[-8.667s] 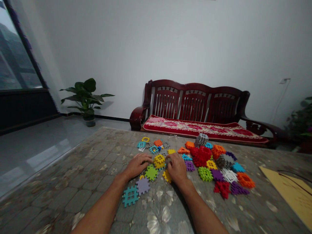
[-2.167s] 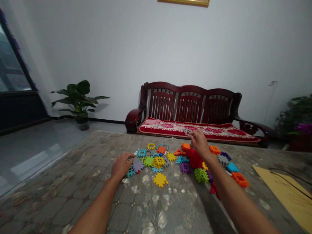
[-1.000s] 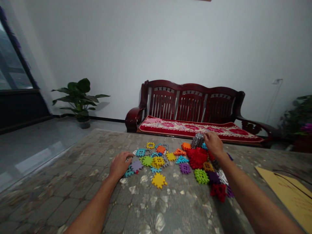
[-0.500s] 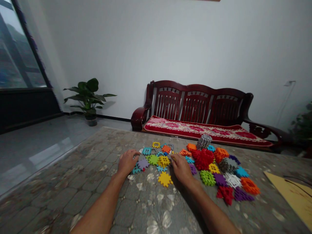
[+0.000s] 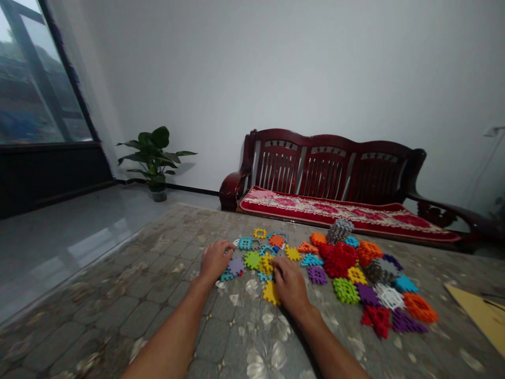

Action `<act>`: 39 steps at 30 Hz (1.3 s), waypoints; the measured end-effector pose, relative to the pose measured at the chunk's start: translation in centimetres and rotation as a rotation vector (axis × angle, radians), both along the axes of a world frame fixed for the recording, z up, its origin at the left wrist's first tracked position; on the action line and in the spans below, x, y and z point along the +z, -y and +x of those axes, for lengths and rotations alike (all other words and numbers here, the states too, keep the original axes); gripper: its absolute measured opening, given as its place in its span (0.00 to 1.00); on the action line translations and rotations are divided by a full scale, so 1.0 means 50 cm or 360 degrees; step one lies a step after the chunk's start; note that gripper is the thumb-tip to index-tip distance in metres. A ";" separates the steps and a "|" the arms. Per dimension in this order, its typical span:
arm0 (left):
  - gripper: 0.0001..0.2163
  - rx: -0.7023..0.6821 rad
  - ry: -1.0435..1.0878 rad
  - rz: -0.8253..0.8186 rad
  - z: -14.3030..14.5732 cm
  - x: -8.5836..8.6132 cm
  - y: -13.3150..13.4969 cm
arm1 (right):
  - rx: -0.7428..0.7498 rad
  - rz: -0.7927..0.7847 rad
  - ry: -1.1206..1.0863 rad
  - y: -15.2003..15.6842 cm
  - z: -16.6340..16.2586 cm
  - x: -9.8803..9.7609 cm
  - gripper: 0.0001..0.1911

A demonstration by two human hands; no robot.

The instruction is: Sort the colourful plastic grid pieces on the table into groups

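Note:
My left hand [image 5: 216,260] rests on the left of a group of flat plastic interlocking pieces, thumb and fingers apart with nothing seen between them. Nearest to it are a lilac piece [image 5: 236,265] and a teal square piece [image 5: 245,242]. My right hand [image 5: 291,287] has its fingertips closed on the edge of a yellow openwork interlocking piece [image 5: 265,265], which looks tilted. Beside that piece lies a lime-green one [image 5: 252,260]. A solid yellow piece [image 5: 270,292] is partly covered by my right hand. Another yellow toothed piece [image 5: 292,253] lies just beyond my knuckles.
A pile of mixed interlocking pieces, with red ones [image 5: 339,259] in the middle, lies to the right. The patterned tablecloth [image 5: 158,295] covers the table. A tan board [image 5: 475,316] lies at the right edge. Behind stand a dark wooden bench [image 5: 323,168] and a potted plant [image 5: 155,158].
My right hand has moved left and nearer to me, onto the yellow openwork piece, which has tipped. A yellow toothed piece beyond the hand now shows. The camera has turned slightly left.

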State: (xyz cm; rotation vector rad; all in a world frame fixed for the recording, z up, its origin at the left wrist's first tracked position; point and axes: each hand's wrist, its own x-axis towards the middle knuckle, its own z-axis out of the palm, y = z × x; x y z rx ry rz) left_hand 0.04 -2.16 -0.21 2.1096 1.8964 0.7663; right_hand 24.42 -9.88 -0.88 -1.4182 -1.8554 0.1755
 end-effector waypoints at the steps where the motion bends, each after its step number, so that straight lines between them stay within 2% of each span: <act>1: 0.12 -0.0012 0.0013 0.0007 0.001 0.001 0.000 | -0.0018 0.0009 0.0005 0.001 0.000 0.000 0.14; 6: 0.13 -0.0111 0.0083 0.0042 0.005 0.007 0.005 | -0.0084 -0.0015 0.0170 0.005 -0.009 0.002 0.22; 13: 0.12 -0.0187 0.0081 0.0084 0.012 0.017 0.013 | -0.0076 -0.0072 0.0316 -0.003 -0.005 0.006 0.18; 19: 0.11 -0.0348 0.0001 0.0206 0.024 0.013 0.018 | -0.0190 -0.0085 0.0216 -0.012 0.001 -0.001 0.18; 28: 0.27 -0.0605 -0.0240 0.0123 0.041 0.016 0.030 | -0.0231 -0.0119 0.0028 -0.007 0.005 0.002 0.20; 33: 0.29 -0.0626 -0.0284 0.0160 0.050 0.017 0.034 | -0.0233 -0.0147 -0.0036 -0.009 0.006 0.001 0.19; 39: 0.25 -0.0543 -0.0096 0.0078 0.047 0.005 0.023 | -0.0234 -0.0161 -0.0044 -0.010 0.007 0.000 0.19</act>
